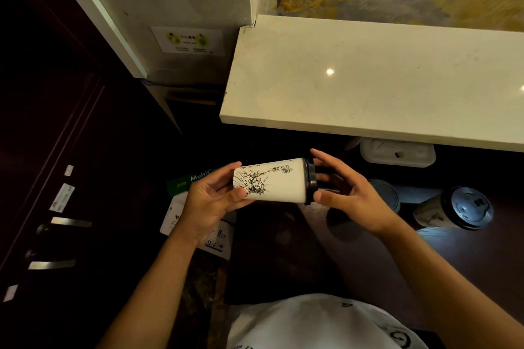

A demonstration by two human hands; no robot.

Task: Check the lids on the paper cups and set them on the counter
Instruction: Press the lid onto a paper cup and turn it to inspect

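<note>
A white paper cup [279,183] printed with a Statue of Liberty drawing lies on its side in the air below the counter. My left hand [211,200] grips its base end. My right hand [344,193] cups its black lid [310,180], fingers and thumb touching the rim. The pale stone counter [368,76] lies above and beyond the cup. Two more lidded cups stand on the dark lower surface to the right: one [459,211] lit, another [387,194] half hidden behind my right hand.
A white plastic container [397,151] sits under the counter's front edge. A green and white box [184,184] lies below my left hand. A dark cabinet with metal handles [61,241] stands on the left. A marble pillar [175,8] meets the counter's left end.
</note>
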